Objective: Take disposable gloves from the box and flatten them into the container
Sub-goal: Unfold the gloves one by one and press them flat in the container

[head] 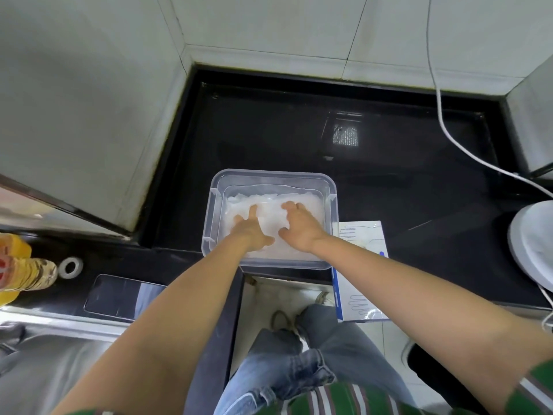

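The right forearm crosses the box (pixel 363 235) and hides its middle; only its far and near ends show, just right of the container (pixel 270 176). A bottle (pixel 22 272) at the left edge and a round white thing (pixel 532 244) at the right edge are cut off. The gloves (pixel 305 202) form a wrinkled, translucent white layer over the container's floor; single gloves cannot be told apart. The clear container sits at the near edge of the black counter (pixel 389 181). The 2 hands lie inside it, left hand (pixel 251 232) beside right hand (pixel 299 227). Their fingers are spread and straight, palms pressing the gloves, gripping nothing.
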`<action>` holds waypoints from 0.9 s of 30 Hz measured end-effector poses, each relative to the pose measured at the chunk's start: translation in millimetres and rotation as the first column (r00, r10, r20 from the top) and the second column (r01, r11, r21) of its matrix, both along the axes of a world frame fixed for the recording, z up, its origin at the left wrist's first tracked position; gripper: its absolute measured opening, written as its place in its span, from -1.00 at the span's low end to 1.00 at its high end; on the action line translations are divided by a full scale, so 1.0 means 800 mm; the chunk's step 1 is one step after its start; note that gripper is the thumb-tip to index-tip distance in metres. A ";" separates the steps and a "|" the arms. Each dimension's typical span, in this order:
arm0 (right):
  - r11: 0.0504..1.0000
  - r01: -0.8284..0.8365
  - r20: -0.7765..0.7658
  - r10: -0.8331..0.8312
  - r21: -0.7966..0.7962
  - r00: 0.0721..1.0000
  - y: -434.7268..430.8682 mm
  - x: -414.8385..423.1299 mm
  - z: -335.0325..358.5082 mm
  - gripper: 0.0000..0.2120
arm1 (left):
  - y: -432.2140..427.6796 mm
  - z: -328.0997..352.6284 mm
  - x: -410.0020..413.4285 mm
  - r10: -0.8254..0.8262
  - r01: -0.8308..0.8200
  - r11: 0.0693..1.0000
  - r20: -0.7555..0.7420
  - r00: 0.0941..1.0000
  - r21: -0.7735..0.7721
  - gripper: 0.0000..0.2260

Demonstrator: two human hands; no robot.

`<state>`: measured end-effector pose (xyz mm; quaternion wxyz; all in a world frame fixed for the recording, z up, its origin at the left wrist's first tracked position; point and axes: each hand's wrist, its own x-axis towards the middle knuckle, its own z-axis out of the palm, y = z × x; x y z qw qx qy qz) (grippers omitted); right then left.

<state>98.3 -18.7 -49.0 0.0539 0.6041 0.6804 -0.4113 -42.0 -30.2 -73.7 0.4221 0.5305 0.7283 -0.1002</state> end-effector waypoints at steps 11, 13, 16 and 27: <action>0.924 -0.260 0.153 0.311 -0.281 0.938 -0.018 -0.003 0.020 -0.83 | 0.000 -0.003 -0.004 -0.159 0.156 0.987 -0.074 0.985 -0.044 -0.09; 0.919 -0.206 0.173 0.275 -0.337 0.946 -0.018 0.005 0.017 -0.81 | -0.002 -0.004 -0.004 -0.207 0.204 0.978 -0.088 0.974 -0.045 -0.07; 0.961 -0.195 0.128 0.222 -0.198 0.967 -0.018 0.005 0.017 -0.72 | -0.002 -0.003 -0.004 -0.233 0.227 0.971 -0.098 0.967 -0.069 -0.07; 0.969 -0.233 0.117 0.224 0.078 0.968 -0.004 0.030 0.075 -0.69 | -0.017 0.027 0.001 -0.190 0.220 0.958 -0.167 0.968 0.184 -0.34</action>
